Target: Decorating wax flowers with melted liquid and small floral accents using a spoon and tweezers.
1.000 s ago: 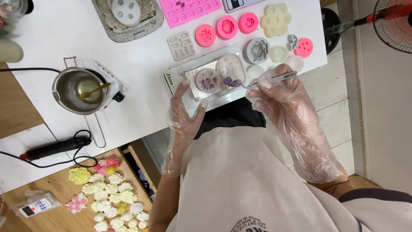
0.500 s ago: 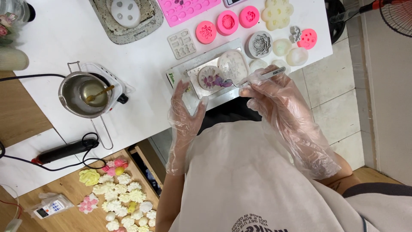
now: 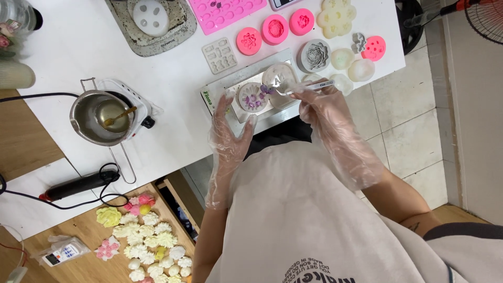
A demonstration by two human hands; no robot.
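We see a metal melting pot (image 3: pixel 99 116) with a spoon (image 3: pixel 119 116) on a small white hotplate (image 3: pixel 137 105), left on the white counter (image 3: pixel 63 63). Pink round moulds (image 3: pixel 275 29), a grey rose mould (image 3: pixel 313 55), a pink tray mould (image 3: pixel 226 10) along the far edge. Wax flowers (image 3: pixel 149 241) on the wooden surface below.

pot (image 3: pixel 99 116) left of tray (image 3: pixel 220 94) | moulds (image 3: pixel 275 29) behind tray
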